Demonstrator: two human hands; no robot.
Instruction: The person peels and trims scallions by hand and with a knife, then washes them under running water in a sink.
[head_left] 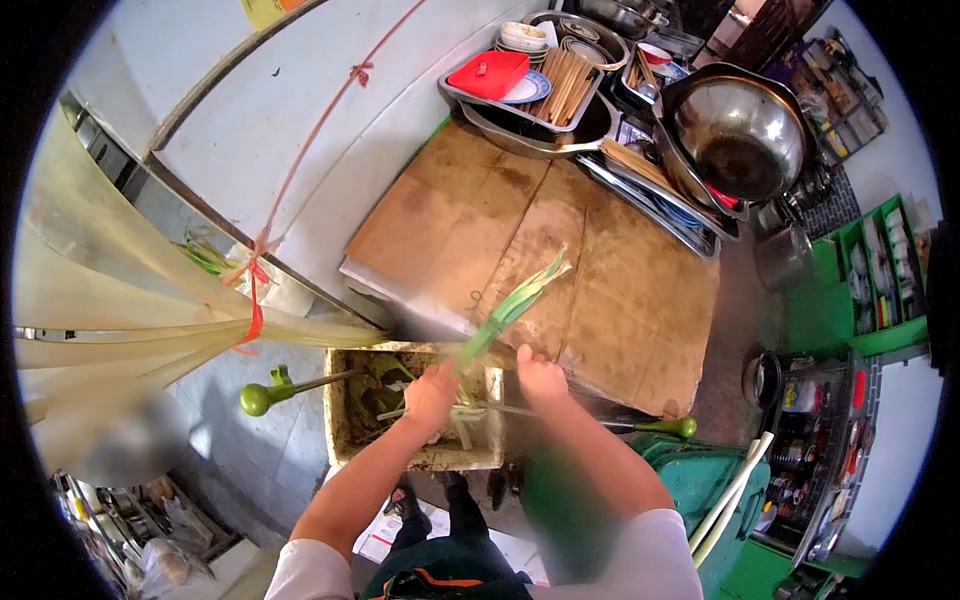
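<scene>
My left hand (432, 396) is closed around the lower part of a leek (512, 310), a bundle of long green leaves with pale, frayed tips. The leaves point up and away over the near edge of the cardboard. Just to the right is my right hand (541, 376), its fingers curled in and thumb up; what it grips, if anything, is hidden. Under both hands stands a dirty, pale foam box (486, 452) with leafy scraps and cut stalks inside. Two long white stalks (728, 505) lean on a green bin (664, 462) to the right.
Brown cardboard (480, 215) covers the table. At its back are a tray (575, 125) of chopsticks and dishes, and a big metal bowl (740, 140). Green knobs (256, 400) on rods flank the box. A tied curtain (130, 290) hangs left; shelves (810, 440) stand right.
</scene>
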